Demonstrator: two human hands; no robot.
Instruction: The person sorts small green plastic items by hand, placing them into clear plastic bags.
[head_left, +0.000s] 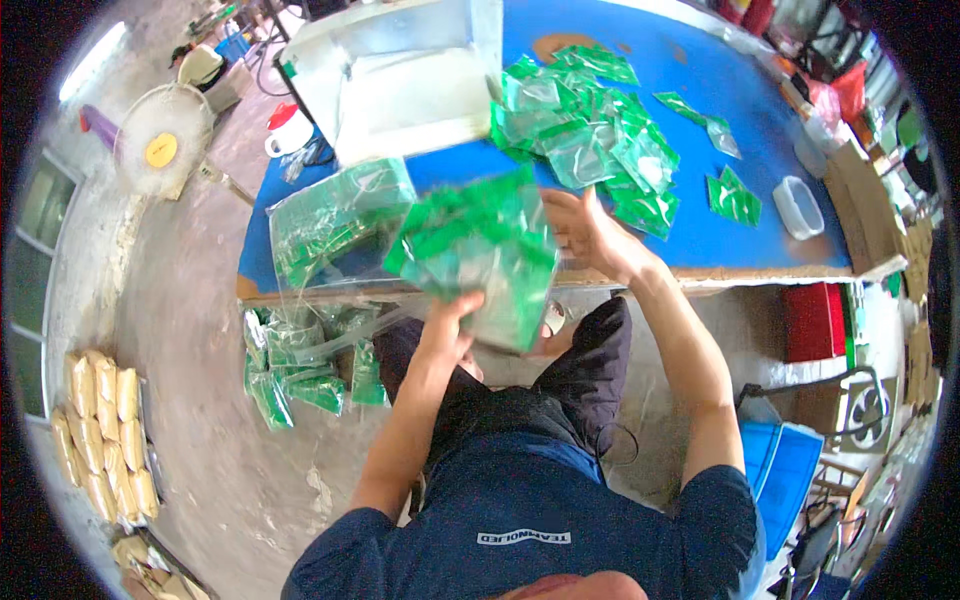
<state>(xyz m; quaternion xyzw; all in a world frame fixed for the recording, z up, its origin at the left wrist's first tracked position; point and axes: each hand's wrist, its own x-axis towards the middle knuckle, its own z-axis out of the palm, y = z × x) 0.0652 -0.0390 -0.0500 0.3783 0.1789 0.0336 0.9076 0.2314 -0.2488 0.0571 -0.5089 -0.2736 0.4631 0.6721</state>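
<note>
The left hand (452, 325) grips a loose handful of packets (490, 255), green and clear, by its lower edge, thumb on top, above the person's lap and in front of the table's near edge. The right hand (592, 235) is spread and holds nothing that I can see; it is just beside the handful's right edge, though whether it touches I cannot tell.

The handful looks like the weak point: its packets lie at odd angles, and slick film under one thumb could let the upper ones slide off into the lap or to the floor. A brush from the right hand could start that (the packets look light and slippery).

To the left, a clear bag (345, 210) with green packets inside lies near the table edge; a knock could tip it over. Beyond the right hand, a heap of similar packets (610, 135) spreads on the blue table (690, 55), with one packet (735, 198) well apart on its right.

The handful is blurred, so its count is unreadable, and it covers most of the left hand's fingers. More packets (300, 370) show below the table edge; what supports them is unclear. The white tray (410, 95) at the back is cut off by the upper rim.
</note>
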